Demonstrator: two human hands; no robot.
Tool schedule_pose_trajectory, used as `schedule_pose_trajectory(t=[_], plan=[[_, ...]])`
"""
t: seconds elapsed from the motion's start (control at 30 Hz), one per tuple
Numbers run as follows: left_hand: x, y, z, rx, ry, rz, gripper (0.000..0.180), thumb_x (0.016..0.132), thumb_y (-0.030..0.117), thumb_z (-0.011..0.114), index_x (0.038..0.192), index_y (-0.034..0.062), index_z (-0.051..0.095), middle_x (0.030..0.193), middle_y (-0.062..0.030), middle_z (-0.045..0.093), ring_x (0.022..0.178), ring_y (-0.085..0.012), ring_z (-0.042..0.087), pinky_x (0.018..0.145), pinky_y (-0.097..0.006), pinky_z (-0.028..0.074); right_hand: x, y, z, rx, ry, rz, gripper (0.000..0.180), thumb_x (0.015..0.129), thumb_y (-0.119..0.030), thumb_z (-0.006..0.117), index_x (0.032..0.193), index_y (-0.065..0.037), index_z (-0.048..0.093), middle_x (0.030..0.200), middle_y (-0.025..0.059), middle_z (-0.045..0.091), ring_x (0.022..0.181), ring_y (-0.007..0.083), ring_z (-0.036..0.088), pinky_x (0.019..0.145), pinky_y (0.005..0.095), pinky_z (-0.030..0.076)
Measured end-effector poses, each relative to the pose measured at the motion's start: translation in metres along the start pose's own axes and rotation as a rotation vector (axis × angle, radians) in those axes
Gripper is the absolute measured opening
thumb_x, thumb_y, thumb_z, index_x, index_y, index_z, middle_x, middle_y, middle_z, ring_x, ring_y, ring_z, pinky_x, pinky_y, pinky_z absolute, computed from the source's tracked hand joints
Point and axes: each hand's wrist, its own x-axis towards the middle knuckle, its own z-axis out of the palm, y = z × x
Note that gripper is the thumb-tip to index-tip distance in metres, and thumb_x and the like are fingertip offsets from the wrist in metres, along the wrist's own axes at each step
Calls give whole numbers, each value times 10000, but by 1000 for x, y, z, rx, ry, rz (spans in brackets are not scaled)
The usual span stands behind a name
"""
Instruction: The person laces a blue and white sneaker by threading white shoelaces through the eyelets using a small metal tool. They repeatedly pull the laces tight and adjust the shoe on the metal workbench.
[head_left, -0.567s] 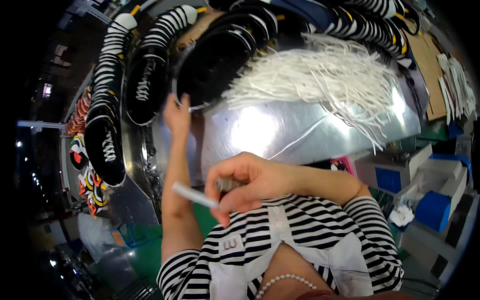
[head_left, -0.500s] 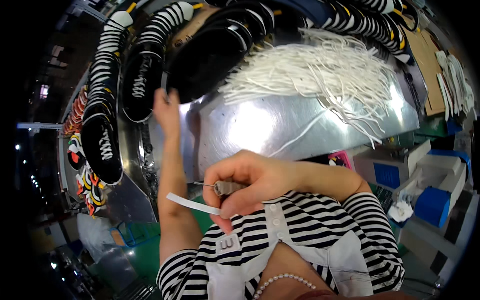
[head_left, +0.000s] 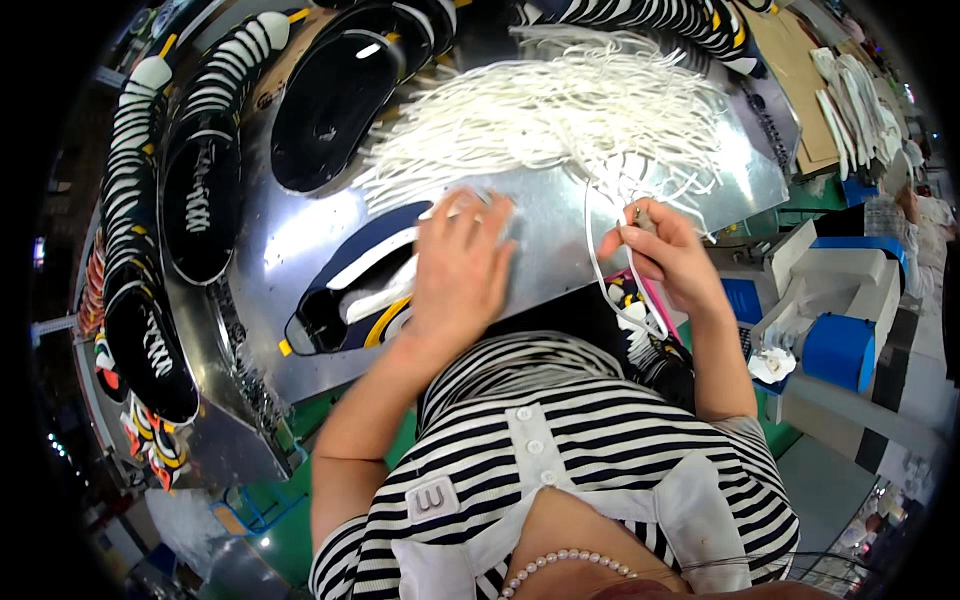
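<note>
"Progress on that shoe upper (head_left: 368,262)?"
"It's on the metal table (head_left: 545,250), partly under the spread left hand (head_left: 460,268). Right hand (head_left: 670,258) pinches a white lace (head_left: 592,235), apparently not yet threaded."

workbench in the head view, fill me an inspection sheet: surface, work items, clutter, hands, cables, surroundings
Surface: shiny metal table, with patches of glare
Work items: navy, white and yellow shoe lying on the table; white lace hanging in a loop by the right hand
Clutter: large heap of white laces; rows of nested shoes at left
Hands: left hand open over one end of the shoe, blurred; right hand closed on a small tool, mostly hidden
Cables: nothing seen
Surroundings: blue-and-grey equipment at right; green floor below
</note>
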Motion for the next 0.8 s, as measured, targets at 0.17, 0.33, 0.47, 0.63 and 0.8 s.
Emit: schedule_pose_trajectory(t=[0.17,0.33,0.47,0.63,0.8], plan=[[77,-102,28,443,-305,62,628,951,400,553,1468,84,388,1585,-147,254,1489,-345,149,1172,-579,145,68,29,-61,-513,187,-44,134,944,-135,593,1039,-41,609,1026,65,711,632,20,444,557,206,376],[108,-120,22,315,-128,127,530,946,288,589,1398,49,452,1512,-155,373,1437,-351,276,1165,-533,212,110,-4,-80,-472,196,-287,151,932,-156,618,1034,-45,617,939,-30,641,764,45,484,663,194,389],[83,-66,-37,151,176,149,388,846,94,696,1209,-1,593,1262,-174,580,1235,-370,504,1016,-446,393,39,-33,-53,-688,305,-341,140,868,-120,672,961,-25,630,735,-23,537,675,63,433,626,216,373],[-5,-48,-96,324,91,-120,312,791,173,743,1040,25,627,954,-128,582,877,-326,558,762,-423,420,-43,-76,-21,162,-487,-870,23,853,-18,638,867,-3,627,795,139,680,735,194,669,561,290,510],[-50,-67,-91,387,55,-305,336,805,214,745,1066,32,635,960,-129,604,818,-325,580,722,-414,464,26,-53,73,328,-616,-216,120,919,-98,630,948,-35,532,801,62,629,522,72,467,444,211,341]])
